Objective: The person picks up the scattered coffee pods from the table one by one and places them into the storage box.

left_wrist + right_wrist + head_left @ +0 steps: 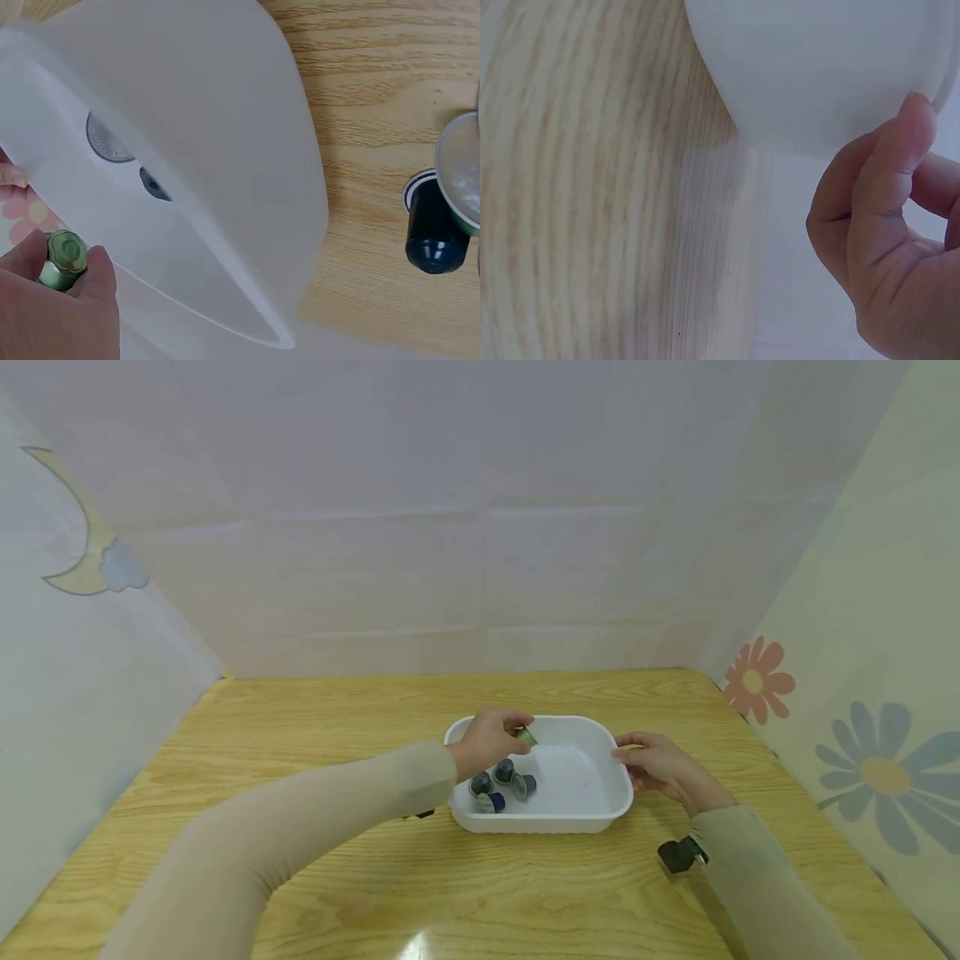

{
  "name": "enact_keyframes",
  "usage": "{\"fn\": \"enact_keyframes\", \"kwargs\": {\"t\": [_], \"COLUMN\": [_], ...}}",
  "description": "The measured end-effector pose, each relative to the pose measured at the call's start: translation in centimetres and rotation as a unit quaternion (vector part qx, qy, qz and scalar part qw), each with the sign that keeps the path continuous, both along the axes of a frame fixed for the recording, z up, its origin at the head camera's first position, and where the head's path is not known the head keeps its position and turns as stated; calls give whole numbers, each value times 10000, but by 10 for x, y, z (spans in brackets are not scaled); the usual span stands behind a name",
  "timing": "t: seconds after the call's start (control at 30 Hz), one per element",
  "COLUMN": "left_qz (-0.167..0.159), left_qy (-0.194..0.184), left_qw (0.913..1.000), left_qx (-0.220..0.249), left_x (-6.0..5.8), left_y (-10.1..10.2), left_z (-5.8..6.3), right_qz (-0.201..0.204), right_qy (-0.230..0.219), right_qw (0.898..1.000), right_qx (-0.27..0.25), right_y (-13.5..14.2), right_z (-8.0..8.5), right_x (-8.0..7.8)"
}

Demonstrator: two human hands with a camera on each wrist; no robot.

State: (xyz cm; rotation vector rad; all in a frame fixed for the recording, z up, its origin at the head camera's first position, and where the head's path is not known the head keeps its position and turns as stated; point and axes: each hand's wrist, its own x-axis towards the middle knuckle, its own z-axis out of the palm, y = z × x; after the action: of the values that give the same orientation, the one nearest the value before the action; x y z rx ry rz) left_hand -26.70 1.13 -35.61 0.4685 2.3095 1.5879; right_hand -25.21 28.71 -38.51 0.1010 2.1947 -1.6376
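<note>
My left hand (483, 745) pinches a green coffee capsule (527, 737) between thumb and fingers, over the white plastic tray (540, 824). In the left wrist view the green capsule (67, 251) shows its ridged end. Inside the tray, at its left, lie several capsules: dark grey ones (504, 769), a grey one on its side (529, 786) and a purple one (495, 802). My right hand (660, 768) holds the tray's right rim, its fingers bent at the edge in the right wrist view.
Beside the tray, in the left wrist view, a dark capsule (436, 232) and others with pale lids (461, 169) are on the wooden table (360, 893); my left arm hides them from the head view. A pale sheet (480, 568) hangs behind the table.
</note>
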Motion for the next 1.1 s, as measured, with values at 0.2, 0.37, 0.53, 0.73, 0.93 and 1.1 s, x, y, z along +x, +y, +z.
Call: {"fn": "enact_keyframes", "kwargs": {"t": [0.2,0.37,0.53,0.73,0.93,1.1], "left_qz": [-35,-60,-119,-187,-235,-235], "left_qy": [-70,-71,6,16,-34,67], "left_qw": [9999,9998,9997,9996,9991,9990], "left_qx": [-87,-186,-204,-227,-346,-383], "left_x": [1,-2,-3,-3,-3,-1], "left_y": [5,8,13,17,18,15], "left_z": [3,1,-2,-2,-4,-6], "right_qz": [-14,7,1,11,-4,-18], "right_qy": [2,-2,-18,-12,-25,-4], "right_qw": [10000,10000,10000,10000,9999,9999], "right_qx": [-51,-79,-91,-87,-103,-137], "right_y": [0,1,1,1,0,0], "right_z": [0,-1,-1,-1,0,0], "right_x": [-1,-1,-1,-1,0,0]}}
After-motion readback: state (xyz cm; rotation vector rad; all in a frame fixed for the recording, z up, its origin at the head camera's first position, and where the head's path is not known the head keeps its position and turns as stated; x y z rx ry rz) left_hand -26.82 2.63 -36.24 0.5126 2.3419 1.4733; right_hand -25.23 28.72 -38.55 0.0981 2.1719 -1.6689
